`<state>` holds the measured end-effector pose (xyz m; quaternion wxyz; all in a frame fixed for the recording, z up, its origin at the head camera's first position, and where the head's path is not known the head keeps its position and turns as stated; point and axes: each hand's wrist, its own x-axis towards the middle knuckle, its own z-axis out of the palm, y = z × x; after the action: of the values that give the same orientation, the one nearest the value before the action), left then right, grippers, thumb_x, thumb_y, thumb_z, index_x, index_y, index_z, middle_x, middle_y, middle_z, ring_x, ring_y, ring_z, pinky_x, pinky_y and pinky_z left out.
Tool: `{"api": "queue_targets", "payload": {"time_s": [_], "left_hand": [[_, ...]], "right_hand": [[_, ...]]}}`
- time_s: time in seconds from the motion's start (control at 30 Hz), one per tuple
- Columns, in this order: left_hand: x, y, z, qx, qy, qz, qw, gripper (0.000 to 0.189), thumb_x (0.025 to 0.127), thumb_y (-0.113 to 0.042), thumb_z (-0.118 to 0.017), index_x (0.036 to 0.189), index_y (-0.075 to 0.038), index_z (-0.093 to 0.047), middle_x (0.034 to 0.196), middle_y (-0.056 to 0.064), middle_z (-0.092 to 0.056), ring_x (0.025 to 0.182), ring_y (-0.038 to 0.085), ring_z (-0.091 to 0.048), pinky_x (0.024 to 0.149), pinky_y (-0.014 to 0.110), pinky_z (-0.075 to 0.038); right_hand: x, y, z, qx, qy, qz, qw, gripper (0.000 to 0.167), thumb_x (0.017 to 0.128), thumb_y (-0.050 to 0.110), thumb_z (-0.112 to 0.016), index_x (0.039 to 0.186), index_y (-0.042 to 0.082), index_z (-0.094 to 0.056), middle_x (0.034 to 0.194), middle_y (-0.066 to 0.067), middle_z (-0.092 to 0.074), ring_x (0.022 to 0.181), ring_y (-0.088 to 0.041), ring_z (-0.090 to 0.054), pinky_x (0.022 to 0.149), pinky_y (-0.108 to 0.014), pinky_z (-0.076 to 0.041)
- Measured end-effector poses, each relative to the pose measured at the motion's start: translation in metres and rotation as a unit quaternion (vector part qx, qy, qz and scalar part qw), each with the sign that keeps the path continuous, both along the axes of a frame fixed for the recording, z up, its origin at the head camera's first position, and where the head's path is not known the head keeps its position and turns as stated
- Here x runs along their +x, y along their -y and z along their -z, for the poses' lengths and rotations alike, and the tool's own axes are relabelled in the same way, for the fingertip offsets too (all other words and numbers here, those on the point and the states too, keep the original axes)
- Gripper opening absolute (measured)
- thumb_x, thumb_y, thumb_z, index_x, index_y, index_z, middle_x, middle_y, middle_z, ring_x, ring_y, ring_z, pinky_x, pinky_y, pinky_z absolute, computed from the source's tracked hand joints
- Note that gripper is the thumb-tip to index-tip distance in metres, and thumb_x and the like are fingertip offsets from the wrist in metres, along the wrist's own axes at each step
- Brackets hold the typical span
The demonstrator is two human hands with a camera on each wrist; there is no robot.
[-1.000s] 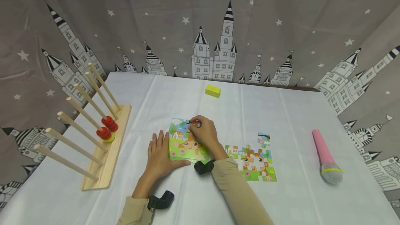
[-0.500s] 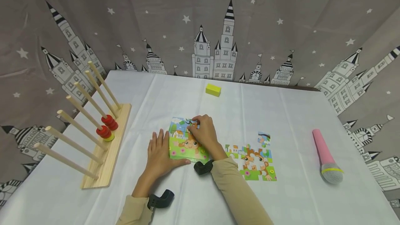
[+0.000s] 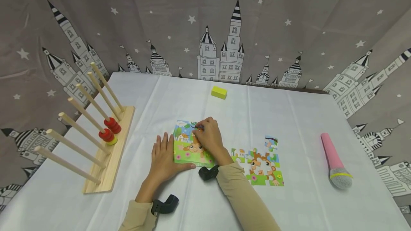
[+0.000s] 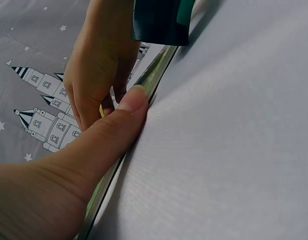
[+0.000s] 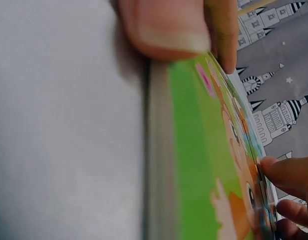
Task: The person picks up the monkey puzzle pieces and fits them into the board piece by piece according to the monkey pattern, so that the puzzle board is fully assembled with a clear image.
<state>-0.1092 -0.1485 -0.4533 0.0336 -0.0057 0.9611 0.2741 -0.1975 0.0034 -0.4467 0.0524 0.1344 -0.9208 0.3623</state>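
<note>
the right hand (image 3: 210, 137) pinches a piece (image 3: 199, 128) on the monkey board (image 3: 189, 155), left hand (image 3: 165, 159) touching the board's left edge.

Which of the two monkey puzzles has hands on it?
The puzzle nearer the peg rack: left hand and right hand both touch it. Neither touches the other puzzle, further right.

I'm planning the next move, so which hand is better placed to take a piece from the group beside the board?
Probably the right hand, once free: it is at the upper right of the puzzle board, nearer the jigsaw pieces. The left hand lies along the board's left edge, farther.
</note>
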Motion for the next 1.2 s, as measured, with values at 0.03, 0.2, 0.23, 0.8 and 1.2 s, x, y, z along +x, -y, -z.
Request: {"api": "queue_targets", "payload": {"time_s": [0.03, 0.2, 0.23, 0.8, 1.2], "left_hand": [[0.0, 0.0, 0.0, 0.0, 0.0, 0.0, 1.0, 0.125, 0.057, -0.063, -0.074, 0.143, 0.003, -0.013, 0.15, 0.027, -0.004, 0.138, 0.044, 0.006, 0.11, 0.058, -0.003], [0.0, -0.001, 0.001, -0.003, 0.006, 0.0, 1.0, 0.125, 0.057, -0.063, -0.073, 0.144, 0.003, -0.012, 0.15, 0.026, -0.003, 0.138, 0.044, 0.007, 0.11, 0.058, -0.003], [0.0, -0.001, 0.001, -0.004, 0.007, 0.0, 1.0, 0.125, 0.057, -0.063, -0.073, 0.144, 0.003, -0.012, 0.15, 0.026, -0.003, 0.138, 0.044, 0.007, 0.11, 0.058, -0.003], [0.0, 0.0, -0.001, -0.015, 0.007, 0.002, 0.9999, 0.124, 0.058, -0.064, -0.072, 0.143, 0.004, -0.011, 0.15, 0.026, -0.003, 0.138, 0.044, 0.006, 0.11, 0.058, -0.004], [0.0, -0.001, 0.002, -0.017, -0.005, 0.002, 0.9998, 0.124, 0.058, -0.062, -0.073, 0.143, 0.004, -0.013, 0.15, 0.027, -0.005, 0.138, 0.044, 0.005, 0.109, 0.058, -0.005]], "right_hand": [[0.0, 0.0, 0.0, 0.005, -0.005, 0.0, 1.0, 0.02, 0.079, 0.025, -0.069, 0.092, 0.009, -0.07, 0.098, -0.006, -0.057, 0.087, -0.019, -0.05, 0.075, -0.031, -0.045], [0.002, 0.0, 0.001, 0.02, -0.019, 0.0, 0.9996, 0.019, 0.079, 0.026, -0.07, 0.091, 0.011, -0.071, 0.099, -0.005, -0.06, 0.087, -0.019, -0.051, 0.075, -0.03, -0.045], [0.002, -0.001, 0.0, 0.023, -0.022, 0.0, 0.9995, 0.019, 0.079, 0.026, -0.069, 0.091, 0.011, -0.071, 0.099, -0.005, -0.061, 0.087, -0.019, -0.051, 0.076, -0.031, -0.044], [0.032, -0.003, -0.015, 0.141, 0.0, -0.12, 0.9827, 0.044, 0.085, 0.031, -0.059, 0.122, 0.006, -0.057, 0.135, -0.007, -0.049, 0.128, -0.024, -0.042, 0.105, -0.048, -0.029], [0.036, 0.001, -0.014, 0.195, 0.02, -0.14, 0.9704, 0.056, 0.087, 0.042, -0.055, 0.13, 0.006, -0.049, 0.143, -0.007, -0.039, 0.134, -0.028, -0.033, 0.104, -0.054, -0.028]]}}
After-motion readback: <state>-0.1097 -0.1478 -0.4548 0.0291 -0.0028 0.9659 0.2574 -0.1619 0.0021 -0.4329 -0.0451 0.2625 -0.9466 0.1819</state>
